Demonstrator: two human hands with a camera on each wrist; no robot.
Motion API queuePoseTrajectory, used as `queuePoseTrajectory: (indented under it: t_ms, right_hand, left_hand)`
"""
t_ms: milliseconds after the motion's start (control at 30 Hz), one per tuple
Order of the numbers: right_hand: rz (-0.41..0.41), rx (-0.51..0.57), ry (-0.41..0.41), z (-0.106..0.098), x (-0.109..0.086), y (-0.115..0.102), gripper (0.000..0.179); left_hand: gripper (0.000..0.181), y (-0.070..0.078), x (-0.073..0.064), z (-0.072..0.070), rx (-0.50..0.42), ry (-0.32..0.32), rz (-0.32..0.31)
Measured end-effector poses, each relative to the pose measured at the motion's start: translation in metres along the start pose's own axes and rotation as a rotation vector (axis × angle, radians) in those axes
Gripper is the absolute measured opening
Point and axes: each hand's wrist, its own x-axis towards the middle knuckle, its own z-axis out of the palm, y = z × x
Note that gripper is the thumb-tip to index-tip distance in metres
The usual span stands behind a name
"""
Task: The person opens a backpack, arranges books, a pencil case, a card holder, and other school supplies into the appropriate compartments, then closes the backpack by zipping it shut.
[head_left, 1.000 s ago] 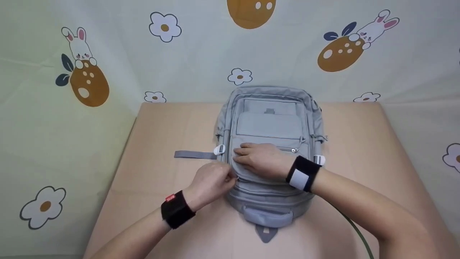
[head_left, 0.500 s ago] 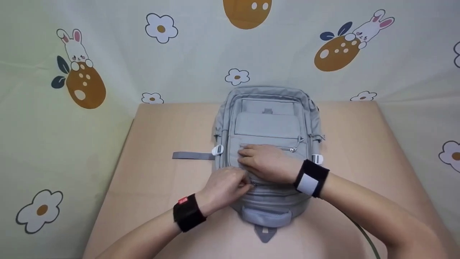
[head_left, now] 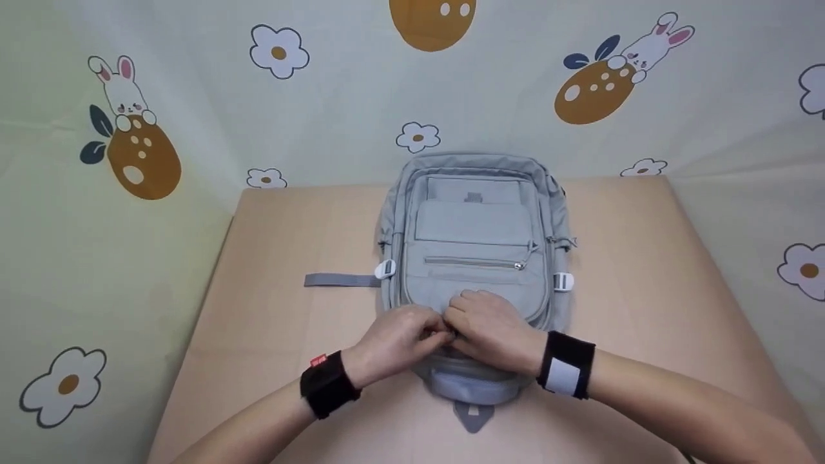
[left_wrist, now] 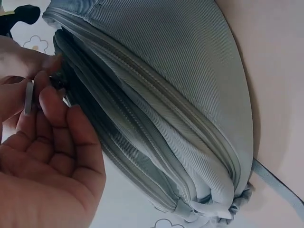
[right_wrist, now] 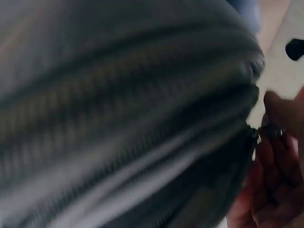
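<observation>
A grey backpack (head_left: 474, 222) lies front up on the table, its carry handle (head_left: 474, 386) towards me. My left hand (head_left: 403, 338) pinches a small zipper pull (left_wrist: 59, 81) at the lower front, thumb against curled index finger. Close against it, my right hand (head_left: 493, 328) bends its fingers over the same spot; I cannot tell whether these grip the pull or the fabric. In the left wrist view, several zipper tracks (left_wrist: 142, 80) curve round the bag's end. The right wrist view is blurred, with the zipper pull (right_wrist: 270, 132) among fingers at its right edge.
The light wooden-toned table (head_left: 277, 238) runs back to a printed curtain (head_left: 341, 116). A grey strap (head_left: 341, 280) sticks out left of the bag. White buckles (head_left: 385, 269) sit on both its sides. Another closed front zipper (head_left: 474, 263) crosses the bag's middle.
My left hand has moved right along the lower zipper with the zipper pull. My right hand has left the front panel, where it lay flat, and come down beside the left, fingers now bent.
</observation>
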Motion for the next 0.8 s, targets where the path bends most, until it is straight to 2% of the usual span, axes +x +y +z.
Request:
queuePoseTrajectory:
  t_ms: [100, 267, 367, 533, 800]
  right_hand:
    - [0.026, 0.025, 0.029, 0.001, -0.002, -0.001, 0.01]
    - [0.072, 0.069, 0.005, -0.002, -0.005, -0.003, 0.008]
    - [0.077, 0.091, -0.032, -0.003, -0.006, -0.006, 0.012]
    - [0.06, 0.118, -0.017, -0.005, -0.012, -0.004, 0.022]
    - [0.081, 0.138, 0.089, -0.015, -0.045, 0.01, 0.024]
  left_hand:
    - [0.009, -0.002, 0.0, -0.001, 0.07, 0.046, 0.037]
    - [0.015, -0.013, 0.008, 0.003, 0.38, 0.15, 0.185]
    - [0.011, -0.02, 0.014, 0.007, 0.518, 0.164, 0.236]
    - [0.005, -0.019, 0.019, 0.008, 0.58, 0.133, 0.231]
    - [0.008, -0.018, 0.019, 0.004, 0.564, 0.113, 0.204]
